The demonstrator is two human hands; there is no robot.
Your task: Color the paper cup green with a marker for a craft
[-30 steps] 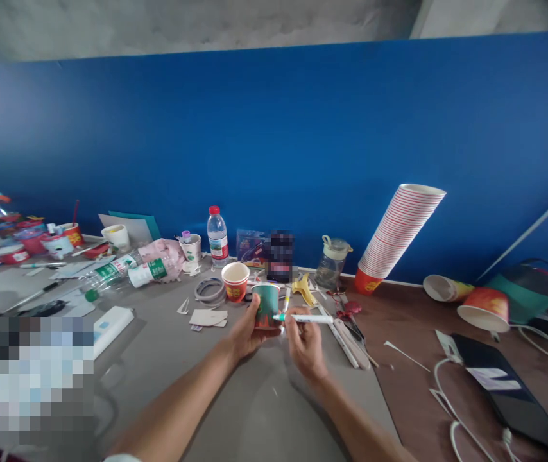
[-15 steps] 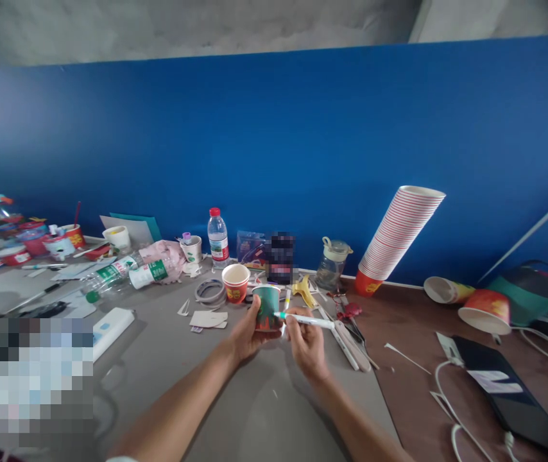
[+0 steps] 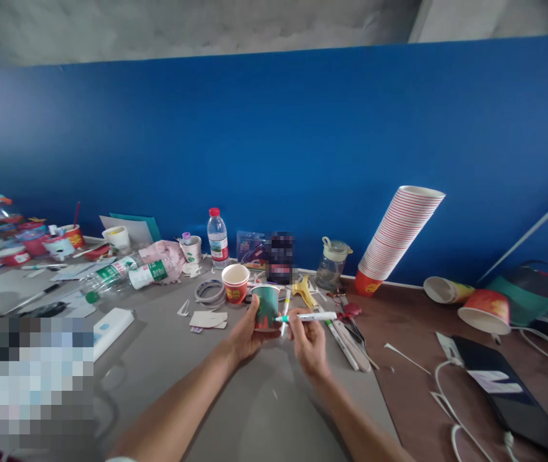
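Wrapped the fingers of the left hand [image 3: 245,337] snugly round a green paper cup [image 3: 265,305], spread just as wide as its wall, with the thumb along its left side! Pinched a white marker [image 3: 319,316] in the right hand [image 3: 310,343], fingertips drawn together on the barrel, and brought its green end to the cup's right side; could not make out contact there. Had that cup nearly upright between both hands, over the grey tabletop [image 3: 255,410]. Saw a blue partition [image 3: 264,147] right across the back, then a brown surface [image 3: 394,372] off to the right. Spotted a tall stack of paper cups [image 3: 402,234], tilted rightward near the partition, and a flat black device [image 3: 490,366] on the brown side. Picked out a red-capped clear bottle [image 3: 217,240], standing, then a lidded jar [image 3: 332,269] farther right. Found a red paper cup [image 3: 235,292] just behind and left of the green one, and beside it a grey tape roll [image 3: 210,303]. Caught a yellow piece [image 3: 305,292] beyond the right hand!
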